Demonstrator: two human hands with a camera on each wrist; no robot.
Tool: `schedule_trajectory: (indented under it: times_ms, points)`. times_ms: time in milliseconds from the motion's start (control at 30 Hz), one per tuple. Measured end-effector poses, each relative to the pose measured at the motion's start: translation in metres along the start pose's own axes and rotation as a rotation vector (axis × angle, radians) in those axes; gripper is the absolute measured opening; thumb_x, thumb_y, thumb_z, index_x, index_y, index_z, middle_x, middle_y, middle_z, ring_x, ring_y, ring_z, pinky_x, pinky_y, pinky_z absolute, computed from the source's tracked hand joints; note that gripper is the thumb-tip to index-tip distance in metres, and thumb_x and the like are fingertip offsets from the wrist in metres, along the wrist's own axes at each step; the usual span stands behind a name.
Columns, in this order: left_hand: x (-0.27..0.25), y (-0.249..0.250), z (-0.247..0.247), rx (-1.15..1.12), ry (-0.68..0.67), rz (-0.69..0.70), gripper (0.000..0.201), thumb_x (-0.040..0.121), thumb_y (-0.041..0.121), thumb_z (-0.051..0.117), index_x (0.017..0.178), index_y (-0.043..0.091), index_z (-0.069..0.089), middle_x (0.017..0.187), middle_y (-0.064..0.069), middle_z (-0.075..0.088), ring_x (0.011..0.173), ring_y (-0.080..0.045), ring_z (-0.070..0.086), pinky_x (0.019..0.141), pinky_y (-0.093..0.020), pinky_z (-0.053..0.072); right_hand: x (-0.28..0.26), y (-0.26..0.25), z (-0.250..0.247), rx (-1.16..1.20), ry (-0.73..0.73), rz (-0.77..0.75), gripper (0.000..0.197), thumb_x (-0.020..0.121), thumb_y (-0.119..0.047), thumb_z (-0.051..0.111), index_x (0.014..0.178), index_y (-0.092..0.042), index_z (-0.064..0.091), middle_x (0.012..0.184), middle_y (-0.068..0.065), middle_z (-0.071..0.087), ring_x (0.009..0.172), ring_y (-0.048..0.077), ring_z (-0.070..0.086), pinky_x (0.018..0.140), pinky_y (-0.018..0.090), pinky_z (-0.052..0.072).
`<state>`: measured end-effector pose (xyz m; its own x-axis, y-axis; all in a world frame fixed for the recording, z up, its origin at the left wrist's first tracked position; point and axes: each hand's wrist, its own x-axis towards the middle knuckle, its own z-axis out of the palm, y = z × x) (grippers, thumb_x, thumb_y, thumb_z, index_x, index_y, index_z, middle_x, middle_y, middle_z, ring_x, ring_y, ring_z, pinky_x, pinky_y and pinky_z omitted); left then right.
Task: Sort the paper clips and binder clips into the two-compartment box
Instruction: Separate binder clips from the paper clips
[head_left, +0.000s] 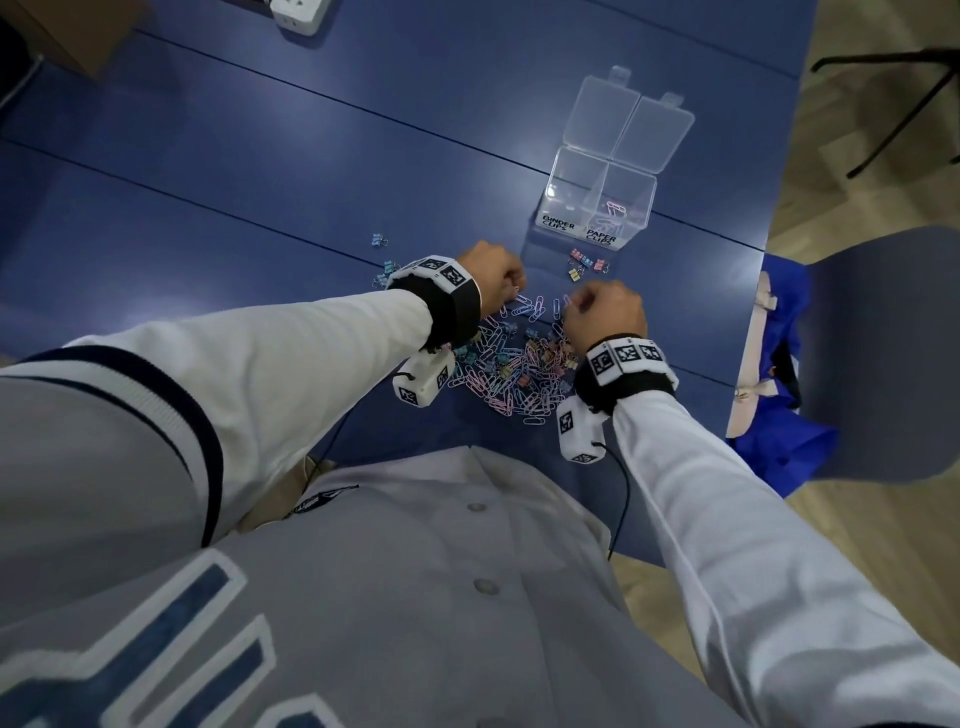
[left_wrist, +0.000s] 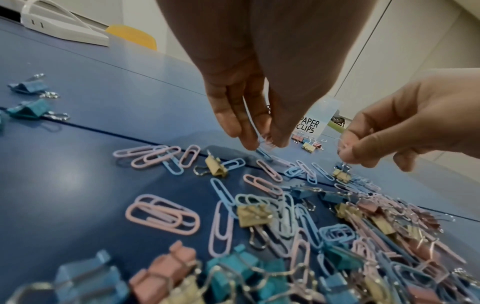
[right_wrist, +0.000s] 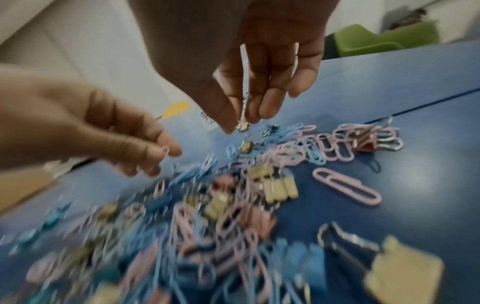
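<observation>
A mixed pile of pastel paper clips and binder clips (head_left: 519, 369) lies on the blue table (head_left: 260, 171). Beyond it stands the clear two-compartment box (head_left: 597, 202), lids open; its right side, labelled PAPER CLIPS, holds a few paper clips (head_left: 613, 210), and the BINDER CLIPS side looks bare. My left hand (head_left: 514, 291) hovers at the pile's far edge and pinches paper clips (left_wrist: 262, 142) in its fingertips. My right hand (head_left: 571, 304) pinches the wire handle of a yellow binder clip (left_wrist: 341, 174), which hangs just above the pile (right_wrist: 246, 146).
A few binder clips (head_left: 584, 262) sit just in front of the box, and others (head_left: 387, 270) lie left of my left wrist. A white power strip (head_left: 301, 15) is at the far edge. A chair with blue cloth (head_left: 883, 353) stands past the table's right edge.
</observation>
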<state>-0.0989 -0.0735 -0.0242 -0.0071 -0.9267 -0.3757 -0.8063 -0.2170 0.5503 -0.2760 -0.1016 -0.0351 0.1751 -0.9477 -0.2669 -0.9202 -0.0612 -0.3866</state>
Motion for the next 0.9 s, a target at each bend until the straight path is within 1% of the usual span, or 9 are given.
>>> schedule_trajectory:
  times_ms: [167,267,367,467,533,600,700,800,900]
  points:
    - [0.003,-0.003,0.006,0.02,0.029,0.019,0.017,0.092,0.013,0.058,0.101,0.011,0.073,0.105,-0.007,0.059,0.091,-0.017,0.056,0.079,-0.022,0.04,0.009,0.007,-0.019,0.337,0.038,0.12,0.005,0.078,-0.017,0.066,0.076,-0.019,0.069,0.068,-0.003,0.065,0.063,0.009,0.058,0.068,0.015,0.052]
    - [0.003,-0.001,0.004,-0.045,0.063,0.006,0.016,0.09,0.018,0.061,0.099,0.014,0.074,0.102,-0.003,0.067,0.085,-0.013,0.057,0.084,-0.02,0.043,0.007,0.009,-0.02,0.639,0.006,0.18,0.019,0.07,-0.01,0.072,0.082,-0.024,0.069,0.07,0.006,0.072,0.057,0.013,0.06,0.06,0.026,0.054]
    - [0.004,0.012,-0.006,-0.19,0.133,0.026,0.019,0.087,0.022,0.066,0.104,0.017,0.074,0.097,-0.002,0.074,0.087,-0.012,0.066,0.088,-0.016,0.046,0.002,0.003,-0.013,0.984,-0.096,0.268,0.03,0.077,0.004,0.061,0.092,-0.021,0.065,0.071,0.014,0.067,0.054,0.017,0.058,0.05,0.025,0.051]
    - [0.0,0.032,-0.015,-0.277,0.107,0.122,0.028,0.081,0.025,0.073,0.108,0.02,0.072,0.088,-0.002,0.075,0.083,-0.01,0.069,0.087,-0.018,0.05,-0.004,-0.009,-0.004,1.356,-0.149,0.497,0.02,0.085,0.0,0.046,0.079,-0.008,0.064,0.059,0.005,0.056,0.047,0.015,0.053,0.047,0.023,0.044]
    - [-0.002,0.041,-0.016,-0.253,0.056,0.187,0.033,0.079,0.026,0.075,0.112,0.023,0.07,0.088,0.002,0.076,0.08,-0.003,0.068,0.087,-0.013,0.047,-0.009,-0.017,0.0,1.579,-0.217,0.634,0.036,0.087,-0.01,0.041,0.06,-0.006,0.064,0.05,0.003,0.054,0.044,0.017,0.051,0.048,0.022,0.041]
    - [-0.002,0.044,-0.016,-0.218,0.01,0.21,0.038,0.08,0.027,0.075,0.117,0.024,0.068,0.092,0.004,0.076,0.084,0.001,0.067,0.088,-0.009,0.042,-0.012,-0.023,0.004,1.734,-0.261,0.657,0.052,0.09,-0.016,0.032,0.052,-0.006,0.067,0.047,0.003,0.054,0.043,0.017,0.047,0.052,0.025,0.039]
    - [-0.003,0.041,-0.018,-0.186,0.03,0.219,0.036,0.084,0.033,0.07,0.119,0.024,0.067,0.1,0.002,0.075,0.086,-0.001,0.065,0.089,-0.01,0.04,-0.013,-0.028,0.007,1.844,-0.255,0.73,0.037,0.091,-0.018,0.032,0.068,-0.005,0.057,0.053,0.005,0.056,0.046,0.019,0.051,0.054,0.024,0.041]
    - [-0.002,0.028,-0.016,-0.124,0.19,0.179,0.025,0.09,0.034,0.061,0.11,0.022,0.072,0.096,0.001,0.075,0.076,-0.002,0.057,0.089,-0.011,0.035,-0.012,-0.026,0.005,1.862,-0.157,0.823,0.033,0.092,-0.014,0.031,0.063,-0.009,0.045,0.042,0.002,0.05,0.035,0.015,0.046,0.045,0.019,0.033]
    - [0.002,0.011,-0.007,0.024,0.17,0.038,0.026,0.089,0.04,0.058,0.102,0.021,0.072,0.09,0.0,0.067,0.08,-0.016,0.059,0.084,-0.026,0.05,-0.013,-0.015,0.005,1.723,-0.089,0.825,0.034,0.091,-0.014,0.032,0.058,-0.015,0.034,0.035,-0.005,0.036,0.027,0.01,0.029,0.037,0.01,0.019]
